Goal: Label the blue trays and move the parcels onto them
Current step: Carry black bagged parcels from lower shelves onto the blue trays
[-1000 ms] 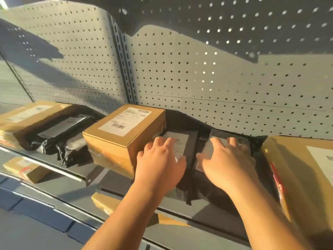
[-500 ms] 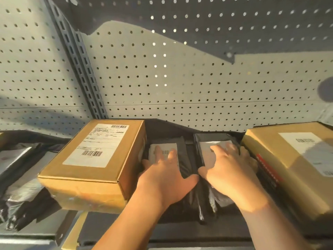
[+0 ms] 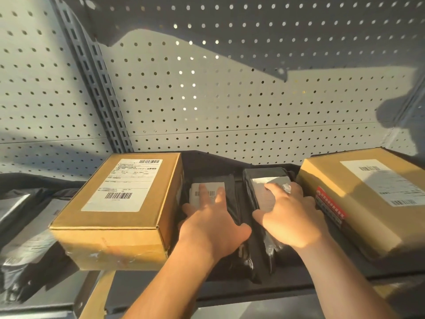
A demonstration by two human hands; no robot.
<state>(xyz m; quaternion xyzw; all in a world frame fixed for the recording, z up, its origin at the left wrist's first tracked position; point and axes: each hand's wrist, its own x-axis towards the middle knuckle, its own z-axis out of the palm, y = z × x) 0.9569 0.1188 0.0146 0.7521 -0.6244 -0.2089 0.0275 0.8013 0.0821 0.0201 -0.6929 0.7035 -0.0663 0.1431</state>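
Spread flat, your left hand [image 3: 211,224] presses the left black parcel [image 3: 230,187]; your right hand [image 3: 289,217] covers the right black parcel [image 3: 264,173], grip unclear; both parcels lie on the shelf [image 3: 276,291], hemmed between the left cardboard box [image 3: 119,203] and the right cardboard box [image 3: 368,199].

Two brown boxes: left box [image 3: 119,210], right box [image 3: 368,199]. Two black bags mid-frame: left bag [image 3: 230,187], right bag [image 3: 264,173]. More bags [image 3: 30,249] at lower left, too jumbled to count.

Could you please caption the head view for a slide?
Left hand on the left black parcel, right hand on the right black parcel, between the left cardboard box and right cardboard box.
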